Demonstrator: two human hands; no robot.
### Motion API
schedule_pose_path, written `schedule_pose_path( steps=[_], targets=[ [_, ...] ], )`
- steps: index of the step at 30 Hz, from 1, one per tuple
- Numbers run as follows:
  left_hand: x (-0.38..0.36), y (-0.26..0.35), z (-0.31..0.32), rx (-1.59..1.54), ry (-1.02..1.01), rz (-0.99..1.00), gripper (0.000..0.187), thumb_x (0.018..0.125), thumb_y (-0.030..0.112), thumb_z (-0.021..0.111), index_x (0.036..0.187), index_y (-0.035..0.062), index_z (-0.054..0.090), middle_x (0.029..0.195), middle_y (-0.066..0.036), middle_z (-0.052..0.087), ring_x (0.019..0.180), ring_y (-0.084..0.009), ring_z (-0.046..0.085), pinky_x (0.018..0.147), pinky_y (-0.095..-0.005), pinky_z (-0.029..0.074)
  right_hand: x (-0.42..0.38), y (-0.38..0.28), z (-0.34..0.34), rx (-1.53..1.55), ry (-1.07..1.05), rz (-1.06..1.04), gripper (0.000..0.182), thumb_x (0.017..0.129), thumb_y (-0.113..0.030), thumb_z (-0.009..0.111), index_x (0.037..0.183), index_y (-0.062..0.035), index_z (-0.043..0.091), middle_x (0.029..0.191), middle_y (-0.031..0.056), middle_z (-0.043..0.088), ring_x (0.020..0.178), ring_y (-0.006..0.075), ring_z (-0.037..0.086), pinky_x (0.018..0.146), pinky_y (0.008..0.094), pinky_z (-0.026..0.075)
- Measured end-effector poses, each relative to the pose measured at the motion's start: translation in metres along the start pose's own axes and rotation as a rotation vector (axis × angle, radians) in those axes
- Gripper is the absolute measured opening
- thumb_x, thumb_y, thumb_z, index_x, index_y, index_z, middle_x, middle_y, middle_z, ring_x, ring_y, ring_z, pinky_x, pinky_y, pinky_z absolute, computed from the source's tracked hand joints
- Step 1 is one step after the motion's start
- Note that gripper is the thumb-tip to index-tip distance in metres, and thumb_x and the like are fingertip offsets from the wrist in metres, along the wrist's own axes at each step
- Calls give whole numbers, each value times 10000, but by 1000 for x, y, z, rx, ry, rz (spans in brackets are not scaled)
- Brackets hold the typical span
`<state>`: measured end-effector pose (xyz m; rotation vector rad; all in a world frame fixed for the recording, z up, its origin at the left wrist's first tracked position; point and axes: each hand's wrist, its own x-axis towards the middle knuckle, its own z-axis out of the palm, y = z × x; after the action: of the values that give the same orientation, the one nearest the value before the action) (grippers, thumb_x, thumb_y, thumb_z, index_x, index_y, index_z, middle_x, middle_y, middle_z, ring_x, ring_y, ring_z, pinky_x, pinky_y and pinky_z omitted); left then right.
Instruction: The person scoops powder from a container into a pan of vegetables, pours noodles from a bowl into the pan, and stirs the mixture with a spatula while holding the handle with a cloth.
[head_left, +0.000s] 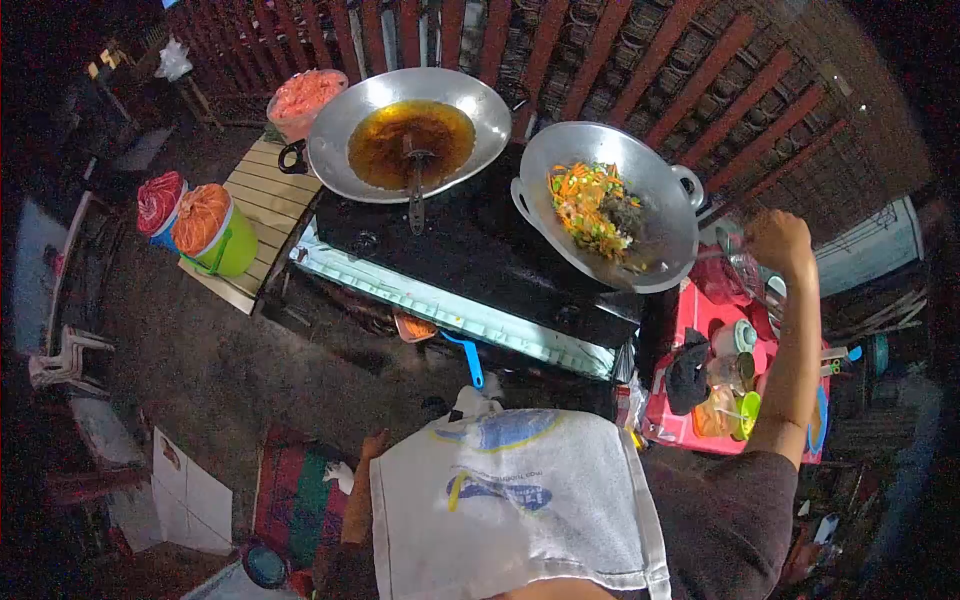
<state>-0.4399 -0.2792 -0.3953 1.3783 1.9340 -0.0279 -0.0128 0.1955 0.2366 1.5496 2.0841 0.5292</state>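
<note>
My right hand (780, 243) is raised at the right, its fingers curled over the containers beside the right wok (655, 165). What it grips is hidden. A pink container (722, 280) sits just below that hand. In the right wok lie shredded orange and green vegetables (585, 205) with a dark ground heap (624, 212) on them. The left wok (475, 100) holds brownish oil (385, 140), and a metal turner (416, 195) rests in it. My left hand (373, 444) hangs low beside the white apron (410, 520), mostly out of sight with its fingers unclear.
Both woks stand on a black stove (440, 260). A pink table (665, 425) at the right carries jars and cups. On the slatted wooden bench (270, 185) are a green bucket (235, 245) and a tub of pink food (310, 95). A red-brown slatted fence (545, 60) runs behind.
</note>
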Motion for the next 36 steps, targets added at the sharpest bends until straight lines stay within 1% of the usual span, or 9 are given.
schedule_pose_path(
  steps=[3,8,11,14,19,21,26,32,36],
  targets=[
    [7,-10,17,-93,-31,-58,431,870,345,468,1218,91,463,1151,-128,538,1008,-308,540,806,-438,456,8,-4,20,140,-2,-215,282,691,-345,589,871,-148,678,832,164,642,789,315,629,708,427,504],
    [20,-21,28,-179,-45,-101,432,869,350,468,1215,91,467,1137,-132,545,1000,-310,543,803,-435,458,60,-36,81,449,128,-213,288,735,-326,558,910,-125,667,836,158,642,791,315,627,733,417,499],
    [37,-30,29,-225,-42,-115,433,869,353,468,1213,90,469,1128,-134,549,995,-311,545,801,-433,458,75,-33,93,659,-33,-63,211,739,-248,574,875,-115,664,861,179,629,811,327,615,693,415,483],
    [43,-28,16,-268,-34,-125,433,869,357,468,1211,90,471,1120,-137,554,990,-312,547,799,-431,459,77,-73,129,445,272,-74,222,775,-259,535,848,-75,633,805,191,616,781,351,607,689,436,478],
    [50,-39,6,-263,-27,-133,435,868,362,468,1207,90,474,1106,-140,561,981,-313,551,795,-428,460,17,-58,69,294,50,-106,206,772,-233,510,869,-102,635,827,167,629,799,360,610,696,462,490],
    [53,-41,2,-222,-30,-117,435,868,364,468,1206,90,476,1100,-142,563,978,-314,552,794,-427,461,43,-68,104,258,208,59,187,755,-214,527,849,-123,660,818,165,634,782,313,633,669,417,521],
    [54,-49,2,-121,-37,-74,437,868,370,468,1203,89,479,1086,-146,570,970,-316,555,791,-424,462,8,-76,62,283,149,-121,190,773,-230,512,878,-127,632,830,146,637,774,351,615,667,468,493],
    [60,-49,-3,-28,-49,-35,439,867,376,468,1199,89,483,1069,-150,579,960,-317,559,787,-420,463,41,-63,82,86,276,-31,185,787,-200,512,821,-118,675,775,144,647,739,298,645,633,416,519],
    [63,-49,-2,38,-42,-80,440,867,380,468,1196,89,486,1058,-153,584,953,-319,562,784,-418,464,0,-16,5,-47,129,25,167,744,-219,549,782,-113,672,759,145,643,728,300,643,614,407,514]
  ],
)
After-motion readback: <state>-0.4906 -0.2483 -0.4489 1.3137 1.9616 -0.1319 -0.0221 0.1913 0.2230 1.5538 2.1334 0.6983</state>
